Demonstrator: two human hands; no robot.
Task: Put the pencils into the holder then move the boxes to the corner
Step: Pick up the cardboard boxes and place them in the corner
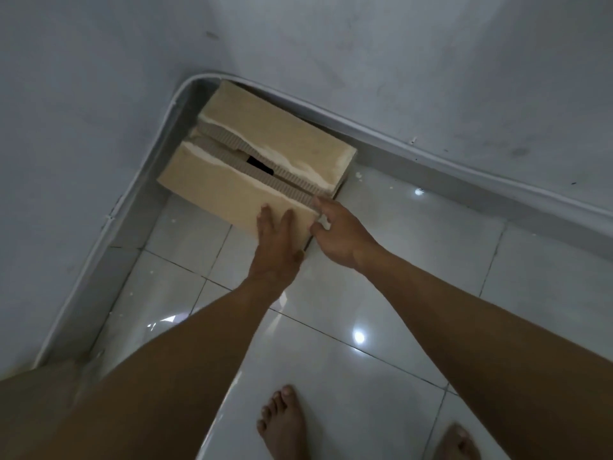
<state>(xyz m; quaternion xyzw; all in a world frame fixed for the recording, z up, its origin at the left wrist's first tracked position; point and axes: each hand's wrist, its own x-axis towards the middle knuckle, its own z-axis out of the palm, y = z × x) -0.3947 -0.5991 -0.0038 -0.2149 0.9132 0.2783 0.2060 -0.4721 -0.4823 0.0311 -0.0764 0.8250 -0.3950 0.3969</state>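
A tan cardboard box (252, 151) sits on the white tiled floor, pushed into the corner where two grey walls meet. Its top flaps are torn along the seam, with a dark gap in the middle. My left hand (277, 240) lies flat on the box's near end, fingers spread. My right hand (338, 230) touches the near right edge of the box, its fingers curled at the torn seam and its thumb on the end. No pencils or holder are in view.
A white cable duct (398, 136) runs along the base of both walls around the corner. Glossy tiles (381, 293) stretch to the right and toward me. My bare feet (282, 423) stand on the floor at the bottom.
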